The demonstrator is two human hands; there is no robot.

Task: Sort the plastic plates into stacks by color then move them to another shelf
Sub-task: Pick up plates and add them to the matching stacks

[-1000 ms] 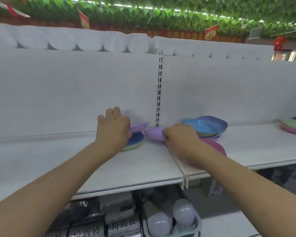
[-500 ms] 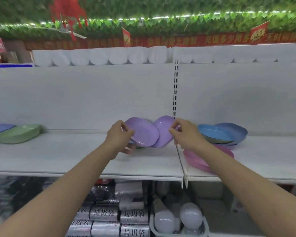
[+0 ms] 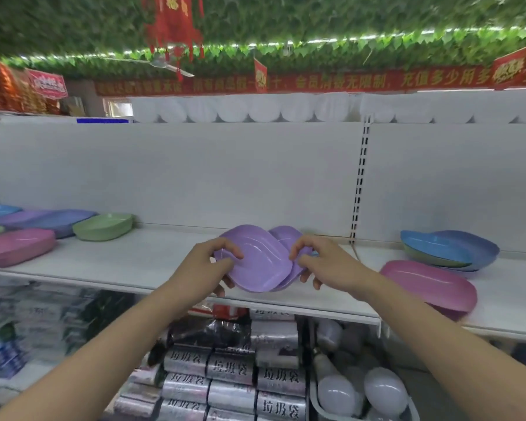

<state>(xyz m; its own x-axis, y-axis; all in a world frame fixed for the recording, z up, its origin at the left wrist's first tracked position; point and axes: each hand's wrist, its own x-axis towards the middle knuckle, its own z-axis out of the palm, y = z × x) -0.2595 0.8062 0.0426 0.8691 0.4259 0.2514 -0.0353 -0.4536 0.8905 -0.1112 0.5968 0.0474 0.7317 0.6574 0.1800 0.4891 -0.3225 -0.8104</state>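
I hold two purple plates above the white shelf (image 3: 140,262), tilted toward me. My left hand (image 3: 205,265) pinches the front purple plate (image 3: 258,262) by its left rim. My right hand (image 3: 322,262) grips the rear purple plate (image 3: 284,235), which sits overlapped behind the first. A pink plate (image 3: 428,284) lies on the shelf at right, behind it a blue plate (image 3: 434,244) over a green one inside a darker blue plate (image 3: 480,250). At far left lie a pink plate (image 3: 16,247), a green plate (image 3: 104,227) and blue and purple plates (image 3: 52,218).
A slotted upright (image 3: 359,183) divides the white back panel. The lower shelf holds silver rolls of bags (image 3: 231,387) and a tray of light bulbs (image 3: 359,390). White rolls (image 3: 255,107) line the top shelf under green foliage and red banners.
Both hands lifted the purple plates off the shelf and brought them together, overlapping. The view swung left, revealing the plate group at far left.
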